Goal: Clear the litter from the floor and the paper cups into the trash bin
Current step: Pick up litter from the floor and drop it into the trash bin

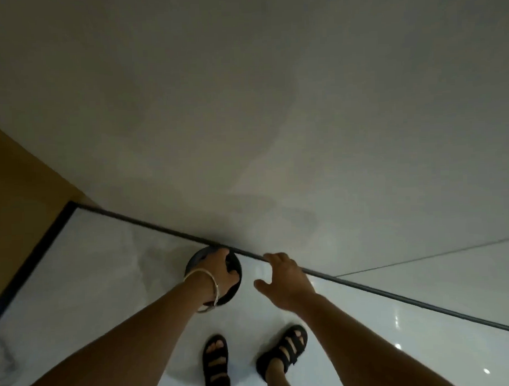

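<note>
A small round black trash bin (pixel 198 257) stands on the glossy floor against the base of the wall. My left hand (pixel 221 270), with a thin bangle on the wrist, reaches palm-down over the bin's opening and covers most of it. Its fingers curl downward over the opening, and whether they hold anything is hidden. My right hand (pixel 285 278) hovers just right of the bin near the wall's dark base strip, fingers relaxed and spread, holding nothing. No litter or paper cups show in this view.
A pale wall (pixel 273 105) fills the upper view, and a dark strip (pixel 395 296) runs along its base. A brown panel (pixel 17 201) stands at the left. My feet in black sandals (pixel 216 364) stand on the white floor behind the bin.
</note>
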`<state>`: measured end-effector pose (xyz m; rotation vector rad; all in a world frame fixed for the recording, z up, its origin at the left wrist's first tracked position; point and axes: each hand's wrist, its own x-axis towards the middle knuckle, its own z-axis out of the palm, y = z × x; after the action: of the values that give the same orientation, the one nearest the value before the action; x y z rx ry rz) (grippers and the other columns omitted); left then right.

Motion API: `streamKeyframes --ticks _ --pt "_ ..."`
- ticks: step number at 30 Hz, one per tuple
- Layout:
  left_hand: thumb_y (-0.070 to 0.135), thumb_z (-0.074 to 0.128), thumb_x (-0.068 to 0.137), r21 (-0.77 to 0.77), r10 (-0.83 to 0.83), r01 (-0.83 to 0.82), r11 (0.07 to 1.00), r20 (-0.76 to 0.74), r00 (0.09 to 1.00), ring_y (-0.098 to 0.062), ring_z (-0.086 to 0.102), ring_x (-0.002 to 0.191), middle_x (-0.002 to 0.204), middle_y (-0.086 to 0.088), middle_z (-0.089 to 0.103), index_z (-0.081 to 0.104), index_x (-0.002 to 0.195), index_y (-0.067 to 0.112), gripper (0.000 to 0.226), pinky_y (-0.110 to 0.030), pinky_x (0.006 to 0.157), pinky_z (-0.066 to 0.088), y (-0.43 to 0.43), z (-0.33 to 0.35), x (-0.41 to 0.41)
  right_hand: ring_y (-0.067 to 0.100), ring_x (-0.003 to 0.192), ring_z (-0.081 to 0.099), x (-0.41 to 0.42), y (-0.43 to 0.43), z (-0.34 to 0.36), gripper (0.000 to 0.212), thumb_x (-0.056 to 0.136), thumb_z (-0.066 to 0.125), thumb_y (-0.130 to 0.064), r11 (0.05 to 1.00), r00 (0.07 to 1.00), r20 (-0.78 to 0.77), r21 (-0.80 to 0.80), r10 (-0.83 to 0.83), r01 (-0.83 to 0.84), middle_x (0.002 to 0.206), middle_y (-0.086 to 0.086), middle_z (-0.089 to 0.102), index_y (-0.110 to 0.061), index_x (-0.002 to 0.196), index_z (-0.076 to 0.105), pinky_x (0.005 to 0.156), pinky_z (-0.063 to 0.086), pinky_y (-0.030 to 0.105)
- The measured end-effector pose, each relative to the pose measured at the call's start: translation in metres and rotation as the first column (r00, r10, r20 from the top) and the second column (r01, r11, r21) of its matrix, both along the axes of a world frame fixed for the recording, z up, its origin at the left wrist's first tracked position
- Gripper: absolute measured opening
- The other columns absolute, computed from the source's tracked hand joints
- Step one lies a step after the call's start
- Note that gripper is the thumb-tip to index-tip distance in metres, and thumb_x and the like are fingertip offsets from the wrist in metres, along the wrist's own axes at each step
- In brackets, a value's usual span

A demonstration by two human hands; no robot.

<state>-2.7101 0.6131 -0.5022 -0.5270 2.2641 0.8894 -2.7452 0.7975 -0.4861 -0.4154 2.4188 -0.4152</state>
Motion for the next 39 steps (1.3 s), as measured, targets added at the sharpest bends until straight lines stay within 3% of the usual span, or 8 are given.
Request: streamKeyframes --ticks 6,12,15,20,25,32,35,39 --pt "0.043 0.053 0.090 -0.029 -0.327 0.326 0.945 -0.026 0.945 -0.021 0.041 0.130 0.147 -0.005 0.037 0.022 0.148 0.017 0.071 -0.029 0.108 0.034 0.102 0.074 -0.007 0.021 0.133 0.039 0.039 0.112 0.078 0.070 0.089 0.057 -0.052 0.949 0.945 -0.095 -0.052 -0.314 0.310 0.149 -0.001 0.036 -0.024 0.149 0.033 0.106 0.038 0.034" --pt "0.040 0.055 0.091 -0.061 -0.609 0.606 0.793 -0.081 0.789 -0.019 0.041 0.131 0.148 -0.009 0.035 0.020 0.149 0.016 0.072 -0.022 0.105 0.033 0.257 0.122 0.004 0.022 0.135 0.034 0.121 0.274 0.113 0.070 0.090 0.054 -0.050 0.776 0.767 -0.126 -0.035 -0.629 0.630 0.150 0.002 0.033 -0.021 0.149 0.031 0.106 0.038 0.035" --pt "0.040 0.055 0.090 -0.105 -0.744 0.737 0.668 -0.095 0.661 -0.019 0.046 0.127 0.145 -0.010 0.040 0.025 0.146 0.014 0.069 -0.021 0.101 0.036 0.354 0.138 0.030 0.024 0.133 0.036 0.188 0.359 0.122 0.069 0.091 0.053 -0.048 0.655 0.650 -0.121 -0.003 -0.751 0.756 0.149 0.003 0.033 -0.019 0.149 0.031 0.104 0.040 0.037" --pt "0.040 0.055 0.088 -0.147 -0.915 0.907 0.394 -0.153 0.373 -0.020 0.049 0.122 0.140 -0.009 0.047 0.033 0.142 0.014 0.064 -0.022 0.098 0.039 0.523 0.163 0.108 0.025 0.131 0.037 0.315 0.485 0.143 0.067 0.091 0.053 -0.046 0.410 0.411 -0.140 0.033 -0.901 0.911 0.147 0.005 0.034 -0.017 0.147 0.033 0.103 0.041 0.037" --pt "0.043 0.056 0.087 -0.167 -0.978 0.976 0.141 -0.173 0.112 -0.019 0.043 0.129 0.146 -0.005 0.039 0.026 0.147 0.020 0.070 -0.026 0.105 0.037 0.649 0.184 0.192 0.027 0.132 0.036 0.419 0.565 0.160 0.067 0.091 0.054 -0.045 0.161 0.167 -0.161 0.053 -0.973 0.986 0.146 0.007 0.034 -0.016 0.148 0.032 0.103 0.041 0.038" --pt "0.044 0.052 0.087 -0.285 -0.969 0.948 -0.142 -0.156 -0.192 -0.022 0.038 0.132 0.147 -0.004 0.037 0.026 0.147 0.021 0.069 -0.034 0.107 0.036 0.781 0.188 0.263 0.026 0.132 0.035 0.512 0.642 0.166 0.069 0.091 0.054 -0.045 -0.059 -0.044 -0.177 0.076 -0.983 0.995 0.147 0.006 0.032 -0.018 0.149 0.028 0.102 0.042 0.038" --pt "0.046 0.052 0.087 -0.301 -0.951 0.931 -0.206 -0.161 -0.262 -0.022 0.037 0.132 0.146 -0.002 0.036 0.027 0.147 0.022 0.068 -0.035 0.104 0.036 0.838 0.184 0.280 0.027 0.132 0.035 0.534 0.681 0.163 0.071 0.090 0.054 -0.046 -0.117 -0.100 -0.171 0.094 -0.980 0.989 0.148 0.006 0.031 -0.019 0.150 0.027 0.103 0.042 0.039" --pt "0.046 0.051 0.087 -0.284 -0.941 0.929 -0.236 -0.170 -0.291 -0.023 0.036 0.132 0.147 -0.002 0.035 0.027 0.147 0.023 0.068 -0.036 0.104 0.036 0.911 0.175 0.285 0.026 0.132 0.035 0.541 0.746 0.158 0.071 0.090 0.055 -0.046 -0.171 -0.151 -0.164 0.112 -0.975 0.979 0.148 0.005 0.032 -0.019 0.150 0.027 0.102 0.041 0.038"
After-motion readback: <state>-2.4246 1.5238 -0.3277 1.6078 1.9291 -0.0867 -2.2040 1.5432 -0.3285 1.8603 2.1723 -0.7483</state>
